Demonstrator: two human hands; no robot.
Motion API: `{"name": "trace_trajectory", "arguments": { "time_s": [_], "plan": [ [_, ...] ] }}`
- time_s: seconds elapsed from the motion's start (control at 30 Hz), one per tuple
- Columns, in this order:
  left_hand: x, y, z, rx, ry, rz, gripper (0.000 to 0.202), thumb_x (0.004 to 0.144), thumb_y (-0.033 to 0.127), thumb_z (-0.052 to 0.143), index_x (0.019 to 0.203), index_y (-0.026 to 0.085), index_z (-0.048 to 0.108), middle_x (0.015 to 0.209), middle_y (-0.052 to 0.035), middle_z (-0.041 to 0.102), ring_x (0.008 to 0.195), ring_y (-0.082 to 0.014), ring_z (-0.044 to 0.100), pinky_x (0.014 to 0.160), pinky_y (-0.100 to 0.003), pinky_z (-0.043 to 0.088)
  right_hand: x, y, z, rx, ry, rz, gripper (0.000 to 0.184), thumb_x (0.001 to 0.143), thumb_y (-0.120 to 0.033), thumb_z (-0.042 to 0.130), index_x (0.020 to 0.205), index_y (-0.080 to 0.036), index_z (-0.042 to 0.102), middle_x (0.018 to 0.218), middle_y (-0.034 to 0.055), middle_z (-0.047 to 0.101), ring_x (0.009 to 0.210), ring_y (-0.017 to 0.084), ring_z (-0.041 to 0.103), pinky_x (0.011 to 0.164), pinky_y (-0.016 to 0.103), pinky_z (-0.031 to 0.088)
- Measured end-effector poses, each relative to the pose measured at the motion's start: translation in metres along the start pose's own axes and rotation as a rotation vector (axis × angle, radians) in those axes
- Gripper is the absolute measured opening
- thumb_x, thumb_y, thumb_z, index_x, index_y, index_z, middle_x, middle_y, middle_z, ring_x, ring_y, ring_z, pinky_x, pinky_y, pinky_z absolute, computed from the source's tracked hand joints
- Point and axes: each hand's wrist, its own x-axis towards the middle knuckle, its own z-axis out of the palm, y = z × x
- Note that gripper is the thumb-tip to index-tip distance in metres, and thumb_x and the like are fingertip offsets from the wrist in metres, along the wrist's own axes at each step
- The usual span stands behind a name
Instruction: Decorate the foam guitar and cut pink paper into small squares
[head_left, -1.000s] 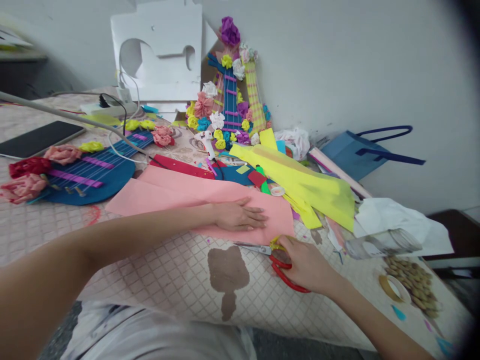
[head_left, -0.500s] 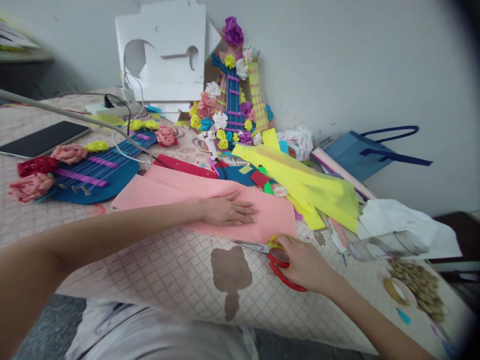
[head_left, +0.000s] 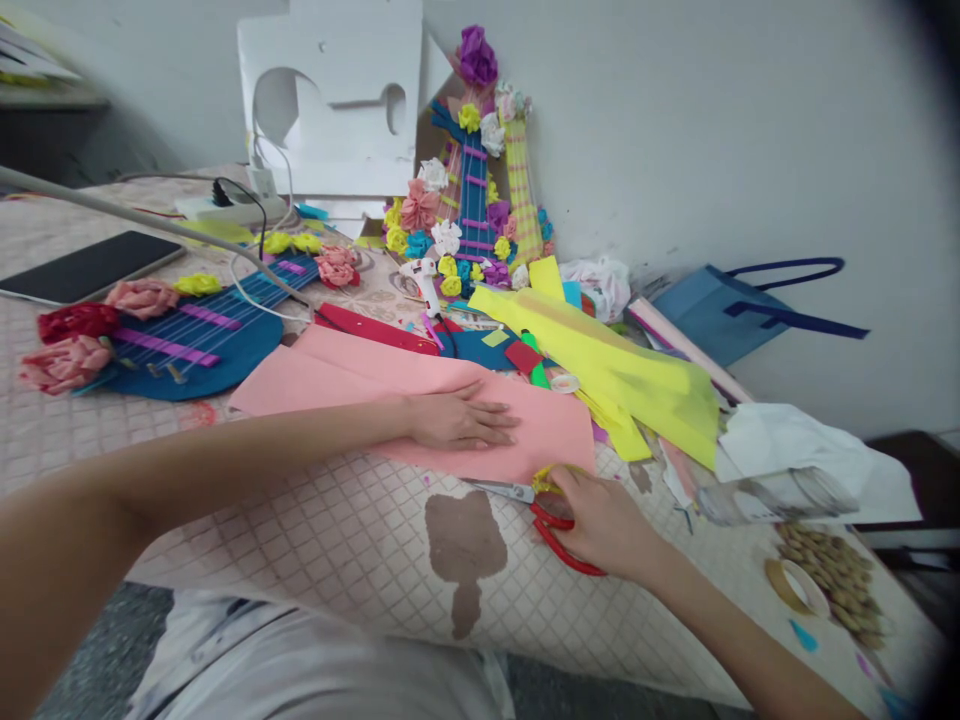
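Note:
My left hand (head_left: 461,418) lies flat on a pink sheet (head_left: 352,365), which looks like crepe paper or felt, fingers stretched to the right. In my right hand (head_left: 607,525) are scissors (head_left: 559,525) with red and yellow handles. Their blades (head_left: 502,489) point left along the sheet's near edge. Whether paper sits between the blades, I cannot tell. Beyond the sheet are a red strip (head_left: 375,328) and a white glue gun (head_left: 422,285). A blue paper guitar (head_left: 202,345) with paper flowers rests to the left of it.
Yellow sheets (head_left: 600,345) lie behind my right hand. Further right are a clear jar (head_left: 780,495), a tape roll (head_left: 796,587) and a pile of peanut-like pieces (head_left: 832,580). A phone (head_left: 90,266) and a power strip (head_left: 225,209) with cables are at left. Flowered paper guitars (head_left: 472,200) lean on the wall.
The scissors and my right hand have shifted very slightly left along the sheet's edge. My left hand stays flat on the sheet. The camera view has moved a little.

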Motion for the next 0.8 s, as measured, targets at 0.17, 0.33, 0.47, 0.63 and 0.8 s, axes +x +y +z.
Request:
{"name": "trace_trajectory", "arguments": {
  "time_s": [0.17,0.33,0.47,0.63,0.8],
  "plan": [
    [-0.0011,0.0005,-0.0008,-0.02,0.041,0.016,0.045,0.094,0.034,0.032,0.139,0.035,0.031,0.149,0.0024,0.027,0.139,-0.019,0.019,0.112,-0.048,-0.002,0.0006,-0.0018,-0.0017,0.021,0.008,-0.01,0.035,0.071,-0.042,0.066,0.094,-0.021,0.05,0.094,0.0058,0.065,0.091,0.024,0.06,0.073,0.03,0.042],
    [-0.0001,0.0025,-0.0012,-0.009,0.071,0.028,0.045,0.093,0.033,0.034,0.138,0.033,0.034,0.15,0.0003,0.025,0.139,-0.0203,0.02,0.112,-0.049,-0.001,-0.0008,-0.001,-0.0032,0.04,0.012,-0.015,0.03,0.072,-0.034,0.065,0.095,-0.021,0.051,0.094,0.0058,0.064,0.091,0.023,0.06,0.074,0.031,0.042],
    [0.0013,0.0021,0.0007,-0.01,0.077,0.043,0.044,0.092,0.033,0.037,0.136,0.035,0.037,0.148,0.0013,0.029,0.138,-0.0195,0.021,0.113,-0.047,-0.002,-0.0011,-0.0002,-0.0014,0.043,0.025,-0.025,0.031,0.072,-0.034,0.066,0.095,-0.02,0.05,0.095,0.0056,0.064,0.093,0.023,0.059,0.076,0.031,0.042],
    [0.0014,-0.0013,0.0032,-0.007,0.04,0.031,0.045,0.094,0.035,0.031,0.139,0.035,0.032,0.149,0.0014,0.026,0.139,-0.0194,0.018,0.112,-0.048,-0.001,0.0001,0.0005,0.0019,0.029,0.013,-0.025,0.037,0.071,-0.042,0.067,0.096,-0.02,0.05,0.094,0.0062,0.065,0.09,0.023,0.061,0.073,0.031,0.043],
    [0.0009,-0.0018,0.0026,0.004,0.04,0.032,0.044,0.094,0.035,0.03,0.139,0.034,0.033,0.15,0.0014,0.026,0.139,-0.0208,0.018,0.112,-0.049,0.0,-0.0008,0.0041,0.0019,-0.048,-0.015,-0.031,0.026,0.076,-0.035,0.062,0.094,-0.019,0.051,0.091,0.0066,0.066,0.086,0.024,0.063,0.068,0.03,0.043]
  ]
}}
